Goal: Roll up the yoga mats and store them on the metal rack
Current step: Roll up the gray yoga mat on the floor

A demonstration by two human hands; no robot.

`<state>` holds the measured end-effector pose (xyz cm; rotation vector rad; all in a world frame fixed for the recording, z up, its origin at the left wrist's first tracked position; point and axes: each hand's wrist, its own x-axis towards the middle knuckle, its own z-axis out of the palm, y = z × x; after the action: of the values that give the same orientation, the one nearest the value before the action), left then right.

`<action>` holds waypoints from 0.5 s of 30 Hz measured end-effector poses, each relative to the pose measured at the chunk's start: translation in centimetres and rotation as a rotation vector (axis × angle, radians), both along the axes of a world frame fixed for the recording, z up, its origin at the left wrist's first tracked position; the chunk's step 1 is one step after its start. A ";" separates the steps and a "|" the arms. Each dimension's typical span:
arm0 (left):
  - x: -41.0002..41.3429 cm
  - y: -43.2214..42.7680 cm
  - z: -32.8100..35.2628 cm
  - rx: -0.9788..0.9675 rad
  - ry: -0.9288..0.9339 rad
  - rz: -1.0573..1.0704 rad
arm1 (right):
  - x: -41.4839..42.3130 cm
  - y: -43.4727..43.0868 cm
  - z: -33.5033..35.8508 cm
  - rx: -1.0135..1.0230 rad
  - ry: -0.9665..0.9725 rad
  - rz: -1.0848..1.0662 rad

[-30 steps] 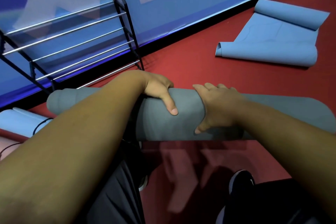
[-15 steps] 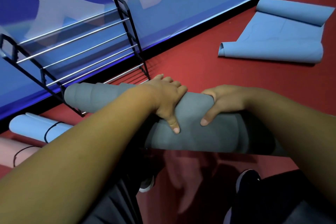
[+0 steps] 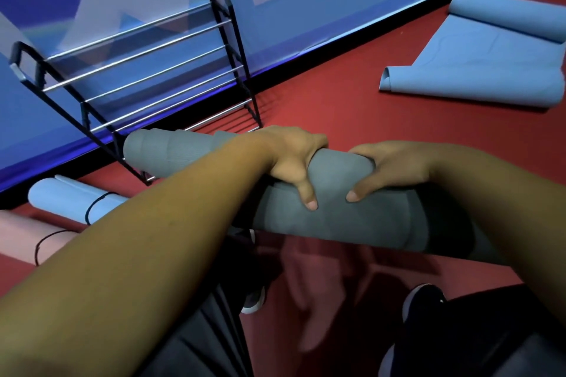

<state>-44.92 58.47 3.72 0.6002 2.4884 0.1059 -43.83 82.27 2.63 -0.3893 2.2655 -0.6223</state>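
Red floor [image 3: 321, 101], blue wall behind. Left hand [image 3: 291, 159] and right hand [image 3: 395, 168] both wrapped tight round middle of grey mat [image 3: 337, 217], held up. Roll lies left-right; left end touches rack [image 3: 147, 76] foot. Left hand nearer rack.

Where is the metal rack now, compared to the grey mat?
In the head view the metal rack stands upper left against the blue wall, just behind the left end of the rolled grey mat.
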 end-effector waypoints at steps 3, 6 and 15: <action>-1.0 -0.8 -0.3 0.065 -0.107 0.066 | 0.8 -1.0 -0.2 0.068 0.137 0.075; -1.8 -1.6 -0.3 0.136 -0.216 0.121 | 1.9 -2.4 -0.6 0.306 0.316 0.229; -2.1 -1.9 0.8 0.230 -0.390 0.197 | 3.0 -3.6 0.0 0.378 0.525 0.219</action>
<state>-46.98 56.53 4.56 0.3796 2.1605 0.5380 -40.80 78.65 2.65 -0.6563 2.7082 0.0401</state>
